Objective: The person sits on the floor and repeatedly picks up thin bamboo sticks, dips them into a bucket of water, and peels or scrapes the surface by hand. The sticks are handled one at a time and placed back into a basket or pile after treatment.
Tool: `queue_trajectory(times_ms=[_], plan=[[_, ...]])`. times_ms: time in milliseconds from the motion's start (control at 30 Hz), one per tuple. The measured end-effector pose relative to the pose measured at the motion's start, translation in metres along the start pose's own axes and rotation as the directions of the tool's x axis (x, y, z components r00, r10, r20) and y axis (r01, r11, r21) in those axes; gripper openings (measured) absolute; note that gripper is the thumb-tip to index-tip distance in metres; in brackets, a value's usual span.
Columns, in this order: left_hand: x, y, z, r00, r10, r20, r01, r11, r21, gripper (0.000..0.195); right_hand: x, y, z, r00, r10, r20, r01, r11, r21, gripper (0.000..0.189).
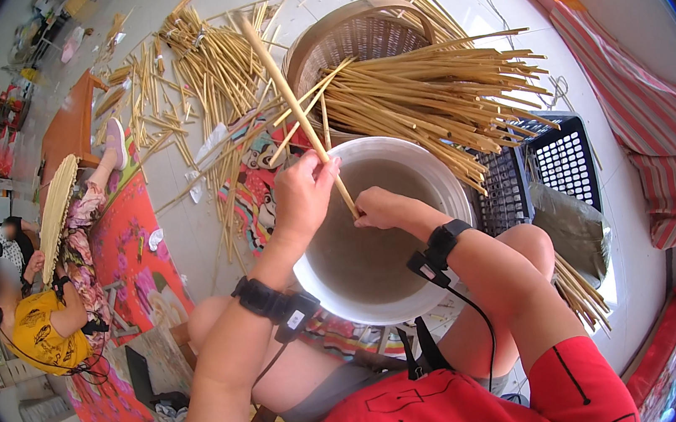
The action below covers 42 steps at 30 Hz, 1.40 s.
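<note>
A long pale plant stalk point(287, 94) slants from upper left down over a white bucket point(467, 198). My left hand point(306, 197) grips it partway along, between thumb and fingers, above the bucket's left rim. Its lower end is in my right hand point(383, 207), pinched by the fingers over the middle of the bucket. Murky greyish-brown water point(363, 265) fills part of the bucket. Beyond the bucket, a thick bundle of similar stalks point(413, 100) lies across a woven basket point(327, 48) with an arched handle.
Loose stalks point(214, 80) are strewn over the tiled floor at upper left. A black plastic crate point(563, 164) stands right of the bucket. A cartoon-patterned cloth point(260, 195) lies at its left. Farther left, a person in a yellow top point(48, 329) holds a round woven piece point(60, 213).
</note>
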State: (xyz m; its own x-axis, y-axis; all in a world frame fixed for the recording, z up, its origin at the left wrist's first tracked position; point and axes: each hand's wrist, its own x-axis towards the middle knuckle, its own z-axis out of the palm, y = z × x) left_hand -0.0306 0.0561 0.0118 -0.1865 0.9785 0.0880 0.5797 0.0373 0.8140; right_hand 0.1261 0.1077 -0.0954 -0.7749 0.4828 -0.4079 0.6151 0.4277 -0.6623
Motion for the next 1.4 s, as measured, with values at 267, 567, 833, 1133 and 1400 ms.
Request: queue_trajectory(times_ms=[267,567,833,1133,1400], plan=[[-0.001,-0.019,-0.004,0.996,-0.063,0.065,0.067,0.996,-0.062,0.023,-0.001,-0.015,-0.022,0.997,-0.056,0.060,0.056,0.998,0.005,0.023],[-0.001,-0.013,0.005,0.977,0.135,0.166,-0.117,0.987,-0.113,0.021,0.001,0.002,-0.009,0.991,-0.099,-0.085,0.111,0.983,0.145,0.018],[0.010,-0.002,-0.018,0.989,0.075,0.124,-0.044,0.971,-0.235,0.021,0.002,0.020,0.005,0.996,-0.050,0.078,0.055,0.996,-0.070,0.020],[-0.009,-0.042,0.021,0.973,-0.028,0.231,0.017,0.999,0.049,0.020,-0.007,-0.016,-0.021,0.997,-0.004,0.074,-0.005,0.992,0.129,0.020],[-0.013,-0.046,0.027,0.963,0.104,0.249,-0.119,0.992,0.047,0.019,-0.003,0.000,-0.018,0.999,-0.021,-0.039,0.035,0.914,0.403,0.022]])
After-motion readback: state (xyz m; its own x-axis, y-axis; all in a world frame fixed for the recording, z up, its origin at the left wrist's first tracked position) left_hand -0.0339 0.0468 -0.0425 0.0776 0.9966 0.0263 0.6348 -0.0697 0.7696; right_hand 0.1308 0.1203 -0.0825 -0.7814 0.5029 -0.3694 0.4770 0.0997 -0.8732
